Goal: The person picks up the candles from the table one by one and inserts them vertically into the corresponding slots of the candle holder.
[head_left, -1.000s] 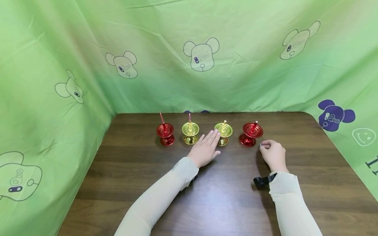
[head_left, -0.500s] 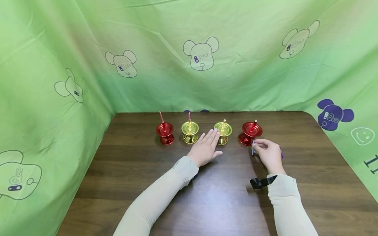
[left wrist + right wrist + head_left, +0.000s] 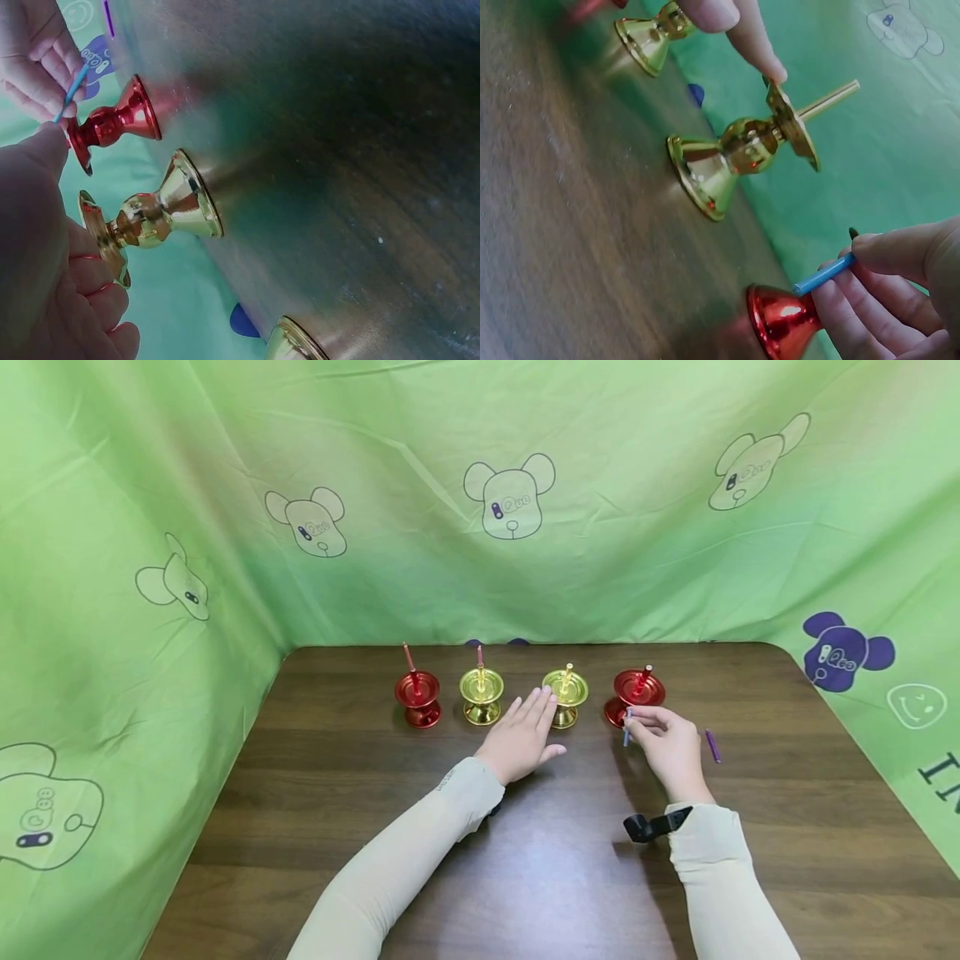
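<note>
My right hand [image 3: 670, 753] pinches a short blue candle [image 3: 823, 274] between thumb and fingers, just in front of the right red candle holder [image 3: 636, 683]. In the right wrist view, the candle slants across that holder's shiny red base. My left hand [image 3: 516, 742] reaches over the table with its fingers extended, fingertips at the dish rim of the right-hand gold candle holder [image 3: 746, 146]. A bare tube stands up from that gold dish. Beside my right hand lies a purple candle [image 3: 712, 747] on the table.
To the left stand another gold candle holder [image 3: 482, 710] with a pink candle and a red candle holder [image 3: 420, 717] with a thin reddish candle leaning slightly. A green printed cloth [image 3: 405, 585] hangs behind the brown table [image 3: 570, 860].
My right hand has moved left with the blue candle, from beside the right red holder to in front of it. The purple candle has come into view. My left hand stays put.
</note>
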Demonstrator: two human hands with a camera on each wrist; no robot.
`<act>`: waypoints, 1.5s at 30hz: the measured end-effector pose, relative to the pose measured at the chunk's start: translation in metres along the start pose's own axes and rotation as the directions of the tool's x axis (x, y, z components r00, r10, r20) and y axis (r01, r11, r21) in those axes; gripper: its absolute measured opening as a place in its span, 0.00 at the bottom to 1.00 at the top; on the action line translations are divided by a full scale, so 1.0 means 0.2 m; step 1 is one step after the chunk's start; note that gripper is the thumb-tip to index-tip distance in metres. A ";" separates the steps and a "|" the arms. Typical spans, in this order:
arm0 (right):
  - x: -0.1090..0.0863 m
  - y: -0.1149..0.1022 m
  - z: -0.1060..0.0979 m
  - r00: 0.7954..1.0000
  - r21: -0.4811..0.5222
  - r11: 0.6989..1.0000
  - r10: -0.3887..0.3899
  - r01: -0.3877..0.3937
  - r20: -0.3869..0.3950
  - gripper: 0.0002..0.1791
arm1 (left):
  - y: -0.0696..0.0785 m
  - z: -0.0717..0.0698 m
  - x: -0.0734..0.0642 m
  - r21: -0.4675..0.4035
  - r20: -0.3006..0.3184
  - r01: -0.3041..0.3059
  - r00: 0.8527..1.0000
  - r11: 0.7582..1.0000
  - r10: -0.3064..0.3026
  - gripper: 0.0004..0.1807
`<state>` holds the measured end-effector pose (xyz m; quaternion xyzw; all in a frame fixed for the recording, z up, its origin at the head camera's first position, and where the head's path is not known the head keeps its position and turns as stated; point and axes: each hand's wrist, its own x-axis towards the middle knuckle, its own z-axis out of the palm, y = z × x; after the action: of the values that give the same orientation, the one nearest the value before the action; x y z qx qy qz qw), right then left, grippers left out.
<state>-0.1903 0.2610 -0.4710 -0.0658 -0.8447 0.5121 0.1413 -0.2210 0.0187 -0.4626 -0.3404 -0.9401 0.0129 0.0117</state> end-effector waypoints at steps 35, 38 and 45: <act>0.07 -0.17 0.15 0.997 0.474 0.880 0.025 0.010 -0.066 0.08 | 0.00 -0.02 -0.02 -0.011 0.017 0.007 1.000 1.000 -0.007 0.44; 0.08 -0.19 0.16 0.995 0.570 0.821 0.031 0.029 -0.096 0.07 | 0.00 -0.02 -0.02 -0.019 0.015 0.008 1.000 1.000 -0.007 0.44; 0.12 -0.22 0.18 0.992 0.691 0.721 0.045 0.052 -0.122 0.17 | 0.00 -0.01 0.00 -0.017 0.001 0.003 1.000 1.000 -0.003 0.42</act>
<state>-0.2219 0.2162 -0.4442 -0.0399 -0.5815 0.7846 0.2113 -0.2208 0.0175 -0.4600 -0.3392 -0.9407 0.0051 0.0082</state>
